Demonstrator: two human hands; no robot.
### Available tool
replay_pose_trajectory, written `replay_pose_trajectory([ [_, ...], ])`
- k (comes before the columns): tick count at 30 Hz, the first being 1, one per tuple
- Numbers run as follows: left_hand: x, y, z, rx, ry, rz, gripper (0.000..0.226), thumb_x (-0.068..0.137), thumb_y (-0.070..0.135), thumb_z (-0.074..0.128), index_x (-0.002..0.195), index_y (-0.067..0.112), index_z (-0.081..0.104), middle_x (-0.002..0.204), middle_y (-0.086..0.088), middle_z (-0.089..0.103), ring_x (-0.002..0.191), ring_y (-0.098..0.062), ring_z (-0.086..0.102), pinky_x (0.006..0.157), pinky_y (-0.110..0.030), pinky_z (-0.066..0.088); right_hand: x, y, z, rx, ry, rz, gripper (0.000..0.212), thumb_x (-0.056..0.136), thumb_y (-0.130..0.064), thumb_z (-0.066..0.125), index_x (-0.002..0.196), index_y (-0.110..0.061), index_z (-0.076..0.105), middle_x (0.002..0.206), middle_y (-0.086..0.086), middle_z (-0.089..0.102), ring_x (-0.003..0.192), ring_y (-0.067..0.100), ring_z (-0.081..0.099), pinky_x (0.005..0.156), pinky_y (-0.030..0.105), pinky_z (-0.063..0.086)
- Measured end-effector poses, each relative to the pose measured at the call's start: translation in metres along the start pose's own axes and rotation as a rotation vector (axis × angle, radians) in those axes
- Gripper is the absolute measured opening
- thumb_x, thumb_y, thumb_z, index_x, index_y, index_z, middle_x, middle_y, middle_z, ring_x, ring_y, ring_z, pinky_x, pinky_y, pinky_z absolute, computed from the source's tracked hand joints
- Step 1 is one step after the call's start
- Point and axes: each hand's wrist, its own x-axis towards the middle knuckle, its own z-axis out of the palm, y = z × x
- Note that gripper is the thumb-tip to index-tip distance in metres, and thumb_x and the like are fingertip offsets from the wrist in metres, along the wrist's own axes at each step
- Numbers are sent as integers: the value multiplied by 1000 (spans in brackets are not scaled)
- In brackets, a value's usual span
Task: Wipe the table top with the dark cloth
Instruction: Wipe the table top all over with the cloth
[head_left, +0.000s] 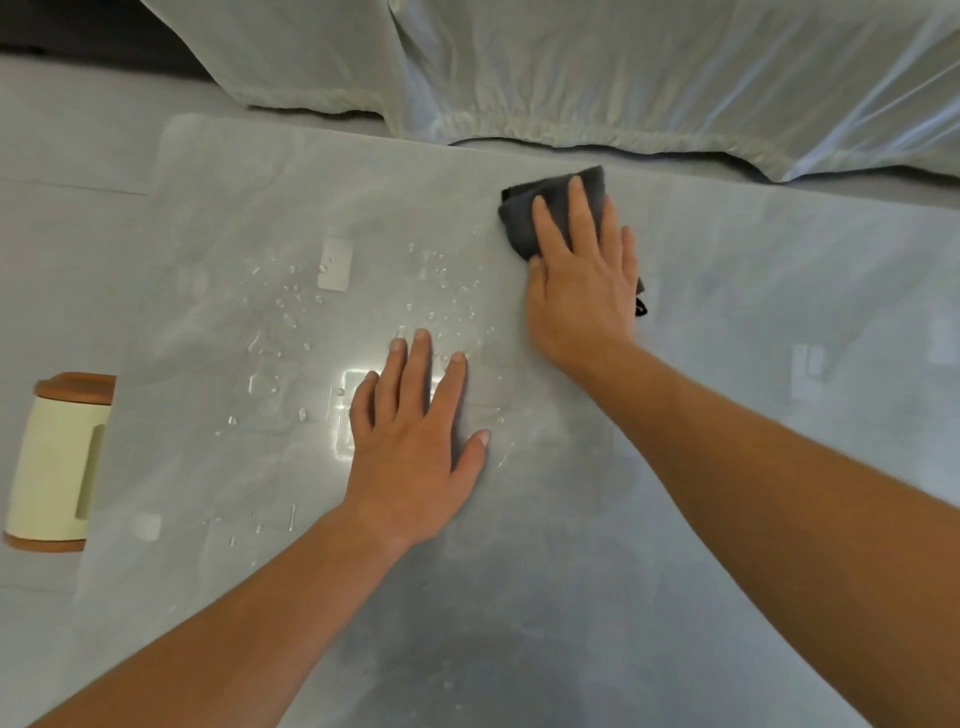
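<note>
Folded dark cloth (524, 221) on wet grey table top (571, 545).

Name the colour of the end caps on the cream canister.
The end caps are reddish brown; head view.

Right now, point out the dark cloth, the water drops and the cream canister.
dark cloth (517, 221), head view, its bare left corner.
water drops (442, 271), head view, one drop in the far cluster.
cream canister (52, 457), head view, its pale side wall.

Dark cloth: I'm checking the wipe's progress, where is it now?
In the head view the dark cloth lies near the far edge of the table top, right of the water drops, pressed under the right hand.
</note>
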Motion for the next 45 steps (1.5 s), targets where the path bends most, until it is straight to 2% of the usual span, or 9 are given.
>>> replay_pose_trajectory([
  [3,0,-1,-2,-4,-12,6,71,96,56,31,158,27,13,167,-8,-8,152,-25,-16,120,-45,-4,-23,2,1,-47,-82,-210,55,101,-31,37,156,-27,31,168,3,15,154,33,10,125,51,6],
  [10,-1,-8,-10,-54,-37,49,69,97,52,24,158,24,9,166,-9,-10,151,-24,-18,121,-44,-4,39,-31,7,6,25,114,55,104,-32,31,159,-31,21,169,1,4,154,32,2,125,48,2],
  [14,-9,-16,-15,-44,-66,106,72,98,51,23,158,18,1,165,-10,-16,150,-22,-23,122,-41,-7,3,-33,10,-84,-69,-238,56,102,-35,32,157,-29,27,168,3,12,154,34,8,124,52,7],
  [17,-13,-29,-17,-11,-47,115,70,99,50,23,158,15,10,166,-14,-10,151,-25,-18,124,-46,-2,0,-13,1,-104,-187,-386,56,101,-39,28,157,-32,26,168,0,12,155,31,7,125,49,6],
  [23,-11,-48,-13,51,-42,97,66,98,48,22,157,17,19,166,-14,-2,153,-29,-9,122,-54,3,38,-36,4,0,-31,72,54,105,-34,30,159,-32,20,169,-3,2,155,29,-1,125,47,-2],
  [25,-12,-48,-11,62,-45,94,67,98,48,22,157,18,15,166,-13,-4,152,-29,-12,121,-55,2,22,-51,10,-20,-30,36,56,104,-34,30,159,-31,19,169,-1,3,155,31,0,125,49,-1],
  [30,-12,-46,-18,36,-55,93,68,98,51,19,157,19,11,166,-12,-10,151,-27,-18,122,-52,-4,-46,-35,12,-86,-186,-323,56,103,-38,31,158,-33,23,169,-3,8,155,28,3,125,50,2],
  [37,-35,-64,-22,65,-60,180,66,98,49,23,155,15,21,166,-18,-1,153,-30,-10,123,-50,-1,-56,-46,14,79,-43,68,53,105,-31,35,157,-32,26,169,-5,7,155,26,2,125,43,-4],
  [45,-60,-78,-11,92,-82,201,69,98,49,24,157,14,15,165,-18,-3,152,-31,-11,123,-52,6,-115,-21,19,-99,-182,-337,55,102,-39,33,156,-29,32,167,0,17,155,30,11,124,53,12],
])
